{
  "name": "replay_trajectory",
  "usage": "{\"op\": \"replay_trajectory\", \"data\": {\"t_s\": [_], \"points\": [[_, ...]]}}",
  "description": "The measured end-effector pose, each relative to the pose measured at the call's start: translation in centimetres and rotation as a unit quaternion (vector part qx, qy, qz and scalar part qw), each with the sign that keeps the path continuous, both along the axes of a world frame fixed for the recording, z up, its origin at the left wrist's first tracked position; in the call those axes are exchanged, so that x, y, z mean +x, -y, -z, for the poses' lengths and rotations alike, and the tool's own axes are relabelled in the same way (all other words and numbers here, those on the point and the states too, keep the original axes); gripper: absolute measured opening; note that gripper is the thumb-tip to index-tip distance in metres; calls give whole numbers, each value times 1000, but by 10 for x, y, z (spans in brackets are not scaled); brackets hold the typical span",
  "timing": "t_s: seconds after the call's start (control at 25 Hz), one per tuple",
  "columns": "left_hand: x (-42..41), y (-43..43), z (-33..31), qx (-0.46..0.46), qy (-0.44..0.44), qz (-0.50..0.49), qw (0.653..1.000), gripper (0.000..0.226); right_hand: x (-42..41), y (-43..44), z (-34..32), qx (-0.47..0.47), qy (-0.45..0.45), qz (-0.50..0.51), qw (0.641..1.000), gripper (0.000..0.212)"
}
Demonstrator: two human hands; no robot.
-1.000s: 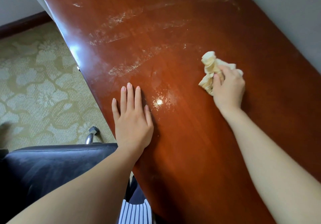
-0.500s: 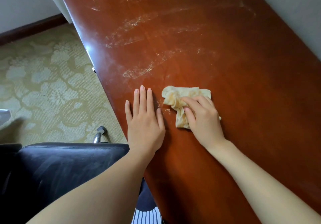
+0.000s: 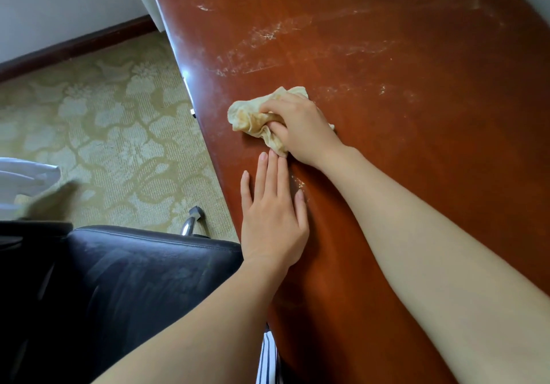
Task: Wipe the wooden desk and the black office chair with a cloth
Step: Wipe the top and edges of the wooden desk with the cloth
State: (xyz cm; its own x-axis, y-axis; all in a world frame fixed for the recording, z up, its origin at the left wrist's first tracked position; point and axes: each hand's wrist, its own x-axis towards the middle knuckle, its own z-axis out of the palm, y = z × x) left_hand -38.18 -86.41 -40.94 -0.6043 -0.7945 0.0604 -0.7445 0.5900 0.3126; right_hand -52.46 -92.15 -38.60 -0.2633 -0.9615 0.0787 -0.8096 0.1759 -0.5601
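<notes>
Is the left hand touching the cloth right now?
Cannot tell. In the head view the left hand's fingertips reach right up to the cloth's lower edge, with no plain gap or overlap showing.

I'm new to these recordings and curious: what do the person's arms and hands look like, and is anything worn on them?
Both forearms are bare, with no sleeves in view. The left hand and right hand wear no gloves, rings, watch or bracelets. The nails are short and unpainted. Striped blue-and-white clothing shows at the bottom edge.
</notes>
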Motion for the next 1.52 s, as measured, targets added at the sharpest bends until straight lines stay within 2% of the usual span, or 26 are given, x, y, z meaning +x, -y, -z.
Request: {"op": "replay_trajectory", "data": {"t_s": [0.12,0.32,0.44,0.6,0.68,0.76,0.84,0.92,0.96,1.0,1.16,1.32,1.4,1.52], "points": [[0,0,1,-5,-7,-2,1000,61,-1,-9,0,-15,6,4,1000,23],[0,1,2,12,-53,6,999,56,1,-74,-1,-14,9,104,994,24],[3,2,-4,68,-175,-34,982,49,16,-119,-3,-9,-10,118,993,24],[8,-1,-9,119,-315,-117,934,48,48,-156,-2,14,-14,92,996,27],[15,-4,-10,91,-306,-190,928,50,62,-166,-1,15,-14,70,997,27],[26,-9,-9,106,-223,-306,919,50,68,-169,0,6,-20,41,999,24],[36,-18,-2,230,-158,-392,877,52,67,-163,1,-7,-33,1,999,23],[37,-27,1,347,-184,-422,817,59,62,-146,0,-10,-38,-41,998,27],[36,-28,1,372,-205,-429,797,60,60,-134,0,-13,-40,-57,997,28],[35,-28,0,378,-211,-431,792,58,59,-119,1,-16,-42,-70,997,29],[33,-24,-9,314,-165,-415,838,51,63,-54,2,-18,-39,-110,993,27],[31,-26,-5,264,-129,-395,870,81,59,1,3,-20,-11,-97,995,23],[29,-23,-5,255,-108,-397,875,83,60,15,4,-26,6,-69,997,22],[29,-21,-8,279,-107,-401,866,69,70,14,6,-41,17,-12,999,23]]}}
